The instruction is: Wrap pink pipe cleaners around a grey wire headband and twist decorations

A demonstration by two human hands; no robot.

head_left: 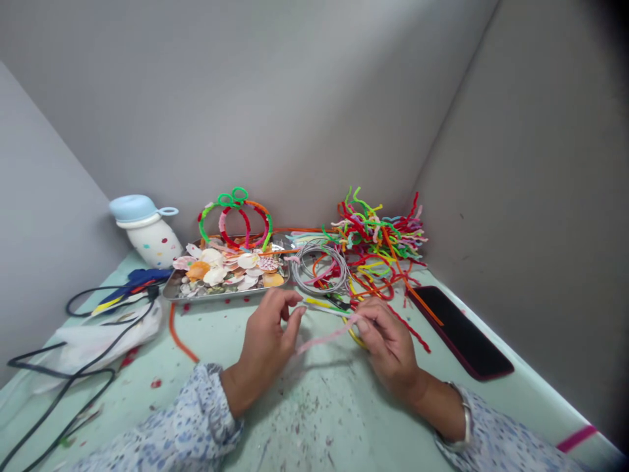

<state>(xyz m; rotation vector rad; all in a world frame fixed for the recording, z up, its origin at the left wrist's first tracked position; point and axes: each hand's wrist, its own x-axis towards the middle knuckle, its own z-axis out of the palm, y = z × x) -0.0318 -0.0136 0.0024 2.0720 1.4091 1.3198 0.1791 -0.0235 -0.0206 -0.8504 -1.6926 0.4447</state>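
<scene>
Nearest, 2 loose cuffs of white cotton-like fabric with blue flecks [194,410] frame a pale green, paint-stained worktop [314,419].

Just beyond, the right hand [390,337] has its grip closed on a thin, pale pink fuzzy stem [325,338], thumb pressed against fingertip. The stem slants down from there toward the left hand [272,328], between the 2 hands and above the worktop. The left thumb and forefinger curl close together; I cannot tell whether that grip holds anything.

The step in hand looks like handling this single stem; the next move seems to call for a light pinch at each end, since such a stem probably bends easily and keeps its bend.

To the right lies a flat, glossy black phone [462,331]. Farther back, a shiny metal tray [230,298] carries ridged, fan-shaped seashells [213,275], beside a smooth grey wire coil [297,270].

Farthest are 2 fuzzy, multicoloured hoops [223,226], a speckled white bottle with a blue cap [152,241] and a tangled heap of bright fuzzy stems [381,231].
</scene>
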